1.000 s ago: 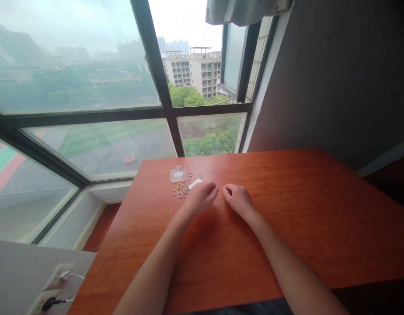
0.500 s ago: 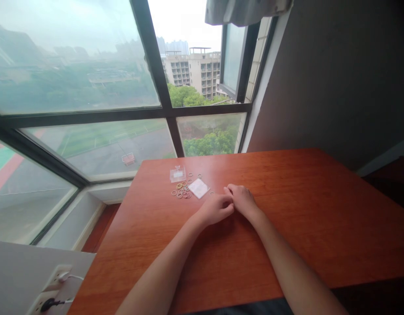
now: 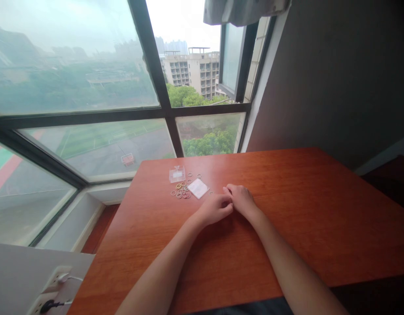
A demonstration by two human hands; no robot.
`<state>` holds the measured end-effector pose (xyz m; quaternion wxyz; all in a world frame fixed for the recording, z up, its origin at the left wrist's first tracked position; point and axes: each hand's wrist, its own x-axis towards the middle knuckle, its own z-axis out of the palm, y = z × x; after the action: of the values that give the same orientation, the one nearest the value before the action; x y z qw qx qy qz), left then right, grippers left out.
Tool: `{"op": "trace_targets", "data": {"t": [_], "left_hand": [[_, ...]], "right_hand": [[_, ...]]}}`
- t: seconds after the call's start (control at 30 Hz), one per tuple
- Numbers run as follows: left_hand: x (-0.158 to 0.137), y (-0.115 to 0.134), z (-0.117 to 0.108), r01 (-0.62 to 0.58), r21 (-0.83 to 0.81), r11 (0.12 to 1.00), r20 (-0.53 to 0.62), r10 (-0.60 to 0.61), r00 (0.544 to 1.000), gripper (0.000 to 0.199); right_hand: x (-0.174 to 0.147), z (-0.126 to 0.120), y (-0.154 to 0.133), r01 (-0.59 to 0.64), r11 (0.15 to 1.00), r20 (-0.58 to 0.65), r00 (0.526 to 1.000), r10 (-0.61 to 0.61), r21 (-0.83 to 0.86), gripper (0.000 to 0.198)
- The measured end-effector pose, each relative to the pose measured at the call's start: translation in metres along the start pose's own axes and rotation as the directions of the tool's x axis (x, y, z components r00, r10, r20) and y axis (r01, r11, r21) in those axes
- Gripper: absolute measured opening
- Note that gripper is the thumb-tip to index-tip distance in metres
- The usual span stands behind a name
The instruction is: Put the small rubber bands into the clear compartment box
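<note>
My left hand [image 3: 217, 207] and my right hand [image 3: 240, 197] meet over the table, their fingers curled in and touching or nearly so. Whatever lies between the fingertips, if anything, is hidden. Just beyond my left hand is a white square piece [image 3: 198, 188], flat on the wood. A small ring [image 3: 211, 193] lies between that square and my hands, partly covered from view. To the left, several thin rings are heaped together, among them a yellow ring [image 3: 179, 187] and a pink ring [image 3: 186, 196].
A clear plastic box [image 3: 177, 175] stands behind the rings, near the far left edge of the reddish wooden table [image 3: 303, 210]. Windows [image 3: 136, 144] border the table at the back and left. Power sockets [image 3: 59, 280] with plugs are on the low wall at lower left.
Both hands keep the same place and pose. Only the whole view has shifted very slightly.
</note>
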<state>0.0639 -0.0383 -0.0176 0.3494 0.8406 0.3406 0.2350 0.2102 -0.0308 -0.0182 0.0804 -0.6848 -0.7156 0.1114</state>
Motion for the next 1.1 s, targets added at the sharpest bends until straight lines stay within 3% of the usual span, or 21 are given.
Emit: {"op": "trace_targets", "data": {"t": [1.1], "left_hand": [[-0.0009,-0.0016,0.0033,0.0,0.046,0.999,-0.02,0.001,1.0,0.01]], "right_hand": [[0.002,0.0028,0.0012,0.005,0.999,0.011,1.0,-0.005,-0.047,0.039]]}}
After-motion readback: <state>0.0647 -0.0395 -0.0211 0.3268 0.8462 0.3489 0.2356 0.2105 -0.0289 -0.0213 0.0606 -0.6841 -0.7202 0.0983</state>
